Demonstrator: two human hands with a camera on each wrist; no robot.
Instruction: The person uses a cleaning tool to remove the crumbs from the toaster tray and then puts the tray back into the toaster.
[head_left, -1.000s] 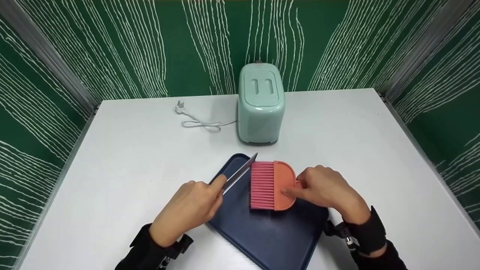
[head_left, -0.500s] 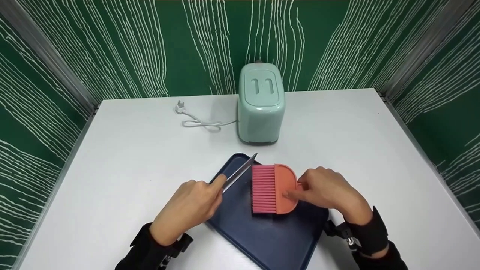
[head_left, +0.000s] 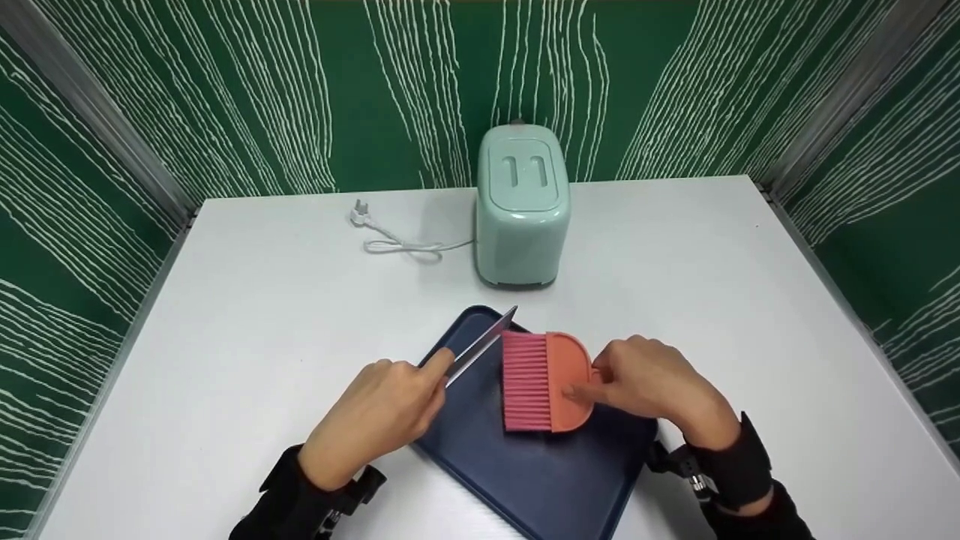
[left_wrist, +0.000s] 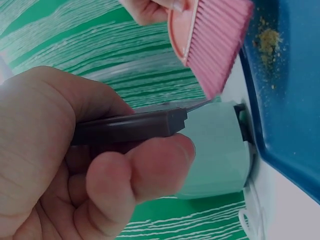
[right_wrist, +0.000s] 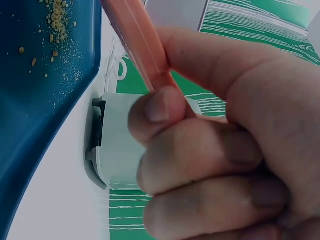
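Note:
My left hand point(head_left: 386, 405) grips a knife point(head_left: 481, 346) by its dark handle, the blade slanting up and away over the tray's far corner. From the other side my right hand point(head_left: 652, 381) holds an orange hand brush point(head_left: 571, 382) by its short handle, thumb laid along the flat head. Its pink bristles point(left_wrist: 220, 45) point left, close beside the blade's tip. Under both lies a dark blue tray point(head_left: 510, 476), set at an angle. Yellowish crumbs point(right_wrist: 58, 25) are scattered on it, plain in both wrist views and hidden in the head view.
A mint-green toaster point(head_left: 523, 240) stands just beyond the tray's far corner. Its white cord point(head_left: 412, 247) and plug point(head_left: 361, 214) lie to its left on the white table point(head_left: 247, 322). Green walls with white streaks point(head_left: 375, 90) close off the back and sides.
The brush has shifted a little toward me over the tray, along with my right hand. My left hand and the knife stay almost still.

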